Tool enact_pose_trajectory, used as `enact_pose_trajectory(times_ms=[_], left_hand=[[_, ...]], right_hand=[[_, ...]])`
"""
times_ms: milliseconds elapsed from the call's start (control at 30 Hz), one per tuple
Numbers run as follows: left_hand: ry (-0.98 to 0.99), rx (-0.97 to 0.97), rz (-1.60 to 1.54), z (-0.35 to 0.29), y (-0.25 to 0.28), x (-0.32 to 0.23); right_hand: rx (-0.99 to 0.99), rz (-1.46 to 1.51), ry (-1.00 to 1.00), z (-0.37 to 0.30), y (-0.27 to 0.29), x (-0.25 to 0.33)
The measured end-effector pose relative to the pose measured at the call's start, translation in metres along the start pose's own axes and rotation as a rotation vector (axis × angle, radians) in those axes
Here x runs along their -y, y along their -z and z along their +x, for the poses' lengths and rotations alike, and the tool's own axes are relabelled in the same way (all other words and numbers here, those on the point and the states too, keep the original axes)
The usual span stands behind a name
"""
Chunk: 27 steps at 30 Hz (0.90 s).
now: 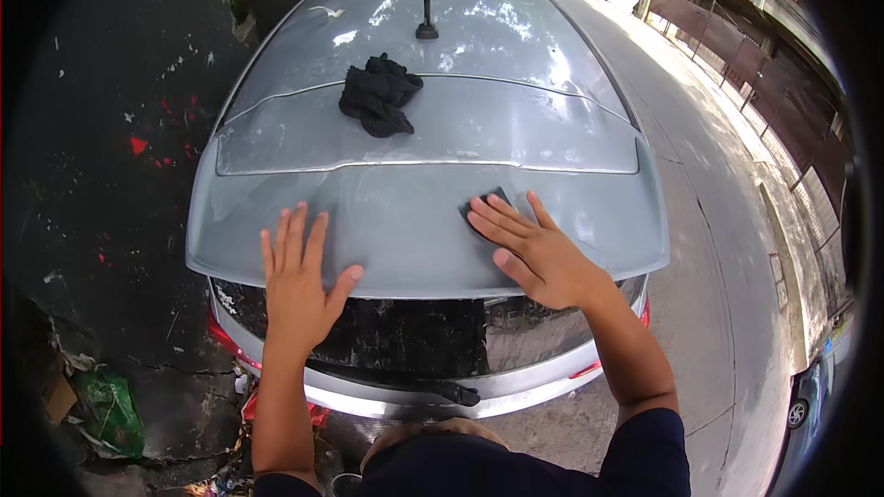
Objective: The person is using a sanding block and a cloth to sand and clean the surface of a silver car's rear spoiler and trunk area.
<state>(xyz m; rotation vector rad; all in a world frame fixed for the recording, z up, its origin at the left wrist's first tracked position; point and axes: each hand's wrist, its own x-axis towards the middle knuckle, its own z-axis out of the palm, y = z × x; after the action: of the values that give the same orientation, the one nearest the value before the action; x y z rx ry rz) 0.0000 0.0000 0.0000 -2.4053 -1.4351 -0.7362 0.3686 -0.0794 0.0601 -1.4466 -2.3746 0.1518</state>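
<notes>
A silver-grey car's rear spoiler [405, 212], with a dull, cloudy surface, spreads out in front of me. My left hand [299, 271] rests flat on its left part, fingers stretched and holding nothing. On the right part, my right hand [529, 244] presses a small dark sheet, apparently sandpaper [500, 195], against the panel. Three fingers lie together over the sheet, while the little finger and thumb stand apart. Most of the sheet is hidden under the fingers. Further forward, a crumpled black cloth [378, 97] lies across the seam at the roof's rear edge.
A short black antenna [426, 23] stands on the roof. Below the spoiler are the dark rear window [414, 336] and a wiper [451, 393]. A dark stained wall [110, 147] runs close on the left, with litter [109, 410] at its foot. The road [709, 248] lies right.
</notes>
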Motion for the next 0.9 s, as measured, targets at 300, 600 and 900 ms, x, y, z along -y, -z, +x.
enact_pose_trajectory(times_ms=[300,600,900], left_hand=[[-0.106,0.175,-0.221,0.053,-0.018,-0.127],[-0.311,0.091,-0.395,0.073,-0.044,-0.183],[-0.124,0.095,-0.291,0.001,0.001,-0.137]], right_hand=[[-0.634,0.868,-0.17,-0.127,-0.061,0.029],[-0.849,1.32,-0.145,-0.137,-0.072,0.05],[-0.705,1.747,-0.234,-0.177,-0.075,0.053]])
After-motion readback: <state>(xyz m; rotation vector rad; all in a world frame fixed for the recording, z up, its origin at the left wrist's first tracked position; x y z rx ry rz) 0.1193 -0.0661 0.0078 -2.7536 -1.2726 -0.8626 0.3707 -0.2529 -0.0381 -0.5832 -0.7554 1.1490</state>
